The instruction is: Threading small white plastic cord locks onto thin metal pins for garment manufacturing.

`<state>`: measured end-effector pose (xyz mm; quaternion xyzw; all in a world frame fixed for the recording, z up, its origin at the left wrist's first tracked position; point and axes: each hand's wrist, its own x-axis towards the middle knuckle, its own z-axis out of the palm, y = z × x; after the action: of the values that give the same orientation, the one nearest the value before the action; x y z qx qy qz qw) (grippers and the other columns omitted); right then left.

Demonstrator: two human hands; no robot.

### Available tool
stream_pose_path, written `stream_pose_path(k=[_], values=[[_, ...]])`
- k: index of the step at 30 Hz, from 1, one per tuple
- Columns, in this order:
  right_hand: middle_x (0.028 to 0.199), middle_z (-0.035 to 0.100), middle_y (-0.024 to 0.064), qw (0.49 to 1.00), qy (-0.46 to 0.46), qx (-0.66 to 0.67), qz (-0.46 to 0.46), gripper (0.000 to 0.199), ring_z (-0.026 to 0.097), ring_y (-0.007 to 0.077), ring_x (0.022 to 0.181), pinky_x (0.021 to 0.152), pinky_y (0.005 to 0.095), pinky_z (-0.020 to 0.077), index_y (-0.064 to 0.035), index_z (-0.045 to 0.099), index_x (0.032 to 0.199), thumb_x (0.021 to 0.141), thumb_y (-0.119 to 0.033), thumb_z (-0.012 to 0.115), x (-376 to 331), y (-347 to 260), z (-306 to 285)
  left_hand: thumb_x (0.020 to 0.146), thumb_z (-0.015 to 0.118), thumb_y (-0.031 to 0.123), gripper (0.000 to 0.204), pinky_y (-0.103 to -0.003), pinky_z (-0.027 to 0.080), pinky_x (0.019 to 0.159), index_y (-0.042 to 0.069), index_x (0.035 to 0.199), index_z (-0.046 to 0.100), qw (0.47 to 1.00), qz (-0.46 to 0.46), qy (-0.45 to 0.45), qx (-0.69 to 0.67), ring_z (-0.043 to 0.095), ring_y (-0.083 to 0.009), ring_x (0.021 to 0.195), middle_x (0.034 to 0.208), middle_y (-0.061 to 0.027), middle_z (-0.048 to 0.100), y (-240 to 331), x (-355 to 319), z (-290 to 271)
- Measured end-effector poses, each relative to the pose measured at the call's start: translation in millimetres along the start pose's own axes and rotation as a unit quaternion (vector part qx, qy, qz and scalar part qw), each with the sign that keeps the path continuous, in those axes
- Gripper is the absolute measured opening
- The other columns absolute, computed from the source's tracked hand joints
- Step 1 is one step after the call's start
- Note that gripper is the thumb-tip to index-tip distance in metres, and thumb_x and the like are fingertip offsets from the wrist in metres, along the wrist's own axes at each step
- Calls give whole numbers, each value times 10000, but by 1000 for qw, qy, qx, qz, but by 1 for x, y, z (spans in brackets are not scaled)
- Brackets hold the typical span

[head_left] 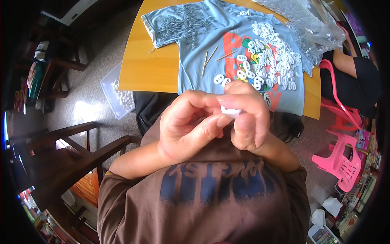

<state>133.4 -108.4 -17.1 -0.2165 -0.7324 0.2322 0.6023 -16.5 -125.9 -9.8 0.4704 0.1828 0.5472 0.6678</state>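
Note:
My left hand (pixel 189 124) and my right hand (pixel 248 118) meet close in front of my chest, fingers curled around one small white plastic piece (pixel 230 111) pinched between them. Beyond them a light blue T-shirt (pixel 195 53) lies spread on a wooden table (pixel 150 65). On the shirt sit a heap of several white two-holed plastic pieces (pixel 268 57), a pile of small grey metal parts (pixel 183 24) and a few thin wooden sticks (pixel 209 59).
Clear plastic bags (pixel 313 28) of parts lie at the table's far right. A clear tub (pixel 118 95) with white pieces stands on the floor at left. Dark wooden chairs (pixel 77 150) stand left, pink plastic stools (pixel 341 154) right, next to another seated person (pixel 357 77).

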Motion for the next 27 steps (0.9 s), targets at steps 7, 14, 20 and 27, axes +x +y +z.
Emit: stream_pose_path(k=[7,14,20,27], values=[[761,562,86,999,-32,-7,-3,244,510,181,583,537,297,408,41,530,1063,910,-137,464,-2,-3,-1,811,615,-35,208,-223,465,704,-36,989,507,1000,4,-13,20,574,-98,797,904,-76,601,0,-3,-6],[738,555,90,999,-24,-41,-26,215,499,184,554,522,302,398,45,524,1060,862,-29,484,-1,-7,-1,817,610,-27,211,-217,465,687,-39,1007,520,998,14,-34,42,571,-90,792,916,-78,599,0,-4,-9],[741,558,90,999,-15,-41,-15,214,497,186,552,518,300,397,40,522,1057,849,-5,500,-1,-6,0,834,592,-16,200,-218,464,726,-34,1020,521,998,-15,-52,12,570,-94,835,946,-76,594,1,-1,-14],[804,569,128,995,-43,-82,20,248,501,208,599,534,315,406,51,485,1082,853,-37,521,1,-12,-1,855,561,4,129,-187,436,615,-1,982,540,995,-97,-8,8,520,-42,705,850,-21,571,9,1,-12]])
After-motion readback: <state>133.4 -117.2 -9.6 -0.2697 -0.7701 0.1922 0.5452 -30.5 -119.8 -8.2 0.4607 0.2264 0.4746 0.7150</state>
